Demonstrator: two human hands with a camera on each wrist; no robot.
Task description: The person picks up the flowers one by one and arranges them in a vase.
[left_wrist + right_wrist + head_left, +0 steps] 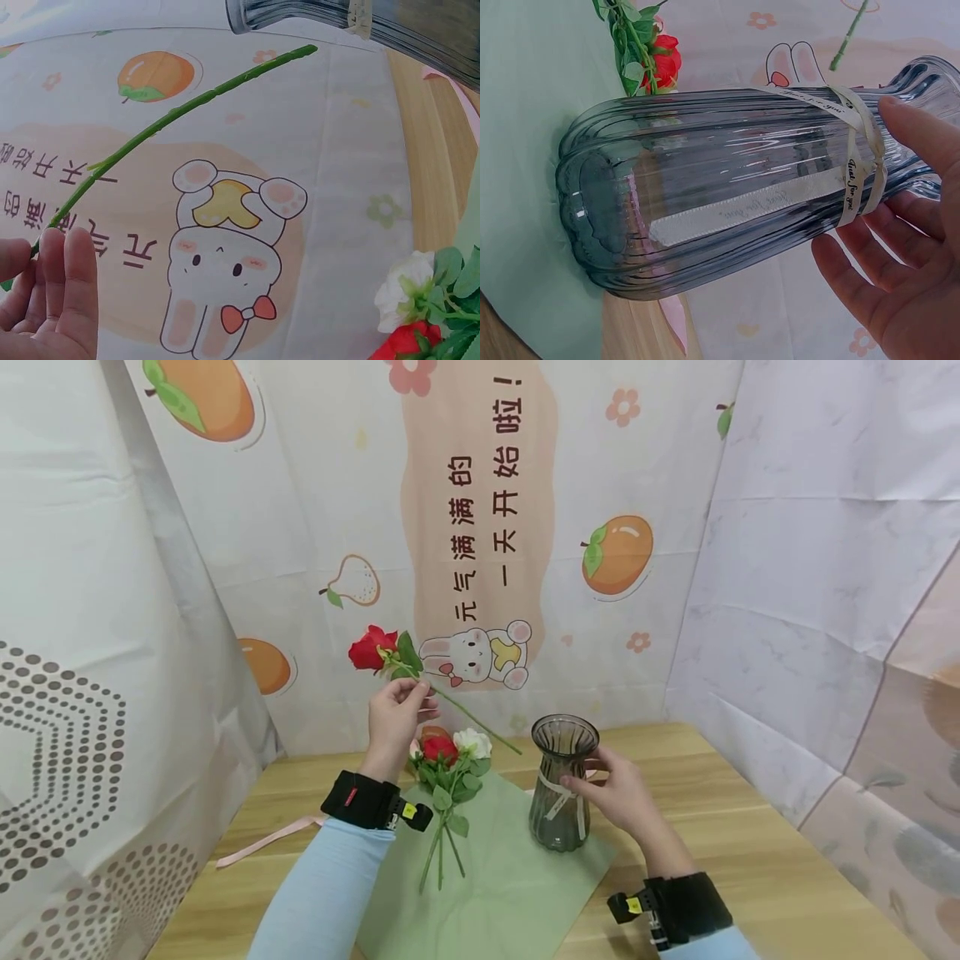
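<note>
My left hand [393, 720] pinches the stem of a red rose [371, 648] between thumb and fingers, up in front of the backdrop. The flower points left, and the bare stem [172, 116] slants down right, its cut end near the vase's rim but apart from it. A grey ribbed glass vase [558, 822] stands upright on a green sheet [495, 893]. Around its neck my right hand [621, 789] holds it, thumb on one side, fingers on the other. A white printed ribbon [810, 105] is tied round the vase. No stem shows inside it.
Left of the vase, several roses, with a red bloom [438, 749] and a white bloom [473, 743], lie on the sheet, stems toward me. A pink ribbon [262, 843] lies on the wooden table [720, 827] at left. Printed cloth [480, 568] hangs behind.
</note>
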